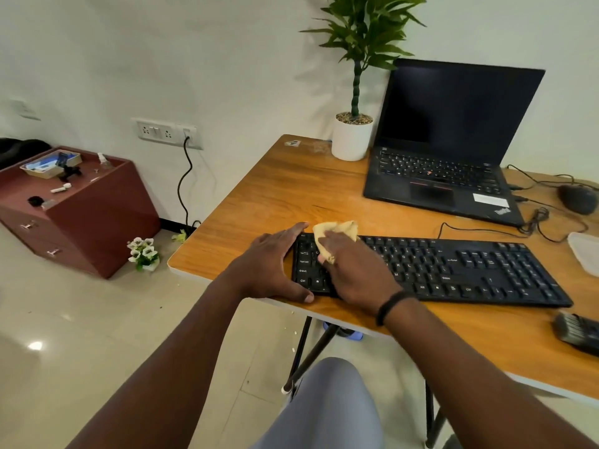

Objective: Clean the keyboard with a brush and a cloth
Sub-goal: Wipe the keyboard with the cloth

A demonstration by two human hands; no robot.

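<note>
The black keyboard [453, 270] lies near the front edge of the wooden desk [278, 189]; its left-end keys read Tab, Caps Lock, Shift and Ctrl. The left hand [272, 267] braces that left end, fingers straight along the far corner, thumb at the near edge. The right hand [353, 270] holds a crumpled yellow cloth [338, 231] down on the left keys, fingers curled over it. Behind, an open laptop [450, 147] with a dark screen carries a ThinkPad mark on its palm rest and a white sticker whose writing is too small to read. A white pot [351, 139] beside it holds pebbles and a green plant [366, 30]. A mouse [578, 197] sits at the right. On the red cabinet [81, 209], a tray [48, 163] holds blue and white items I cannot make out.
</note>
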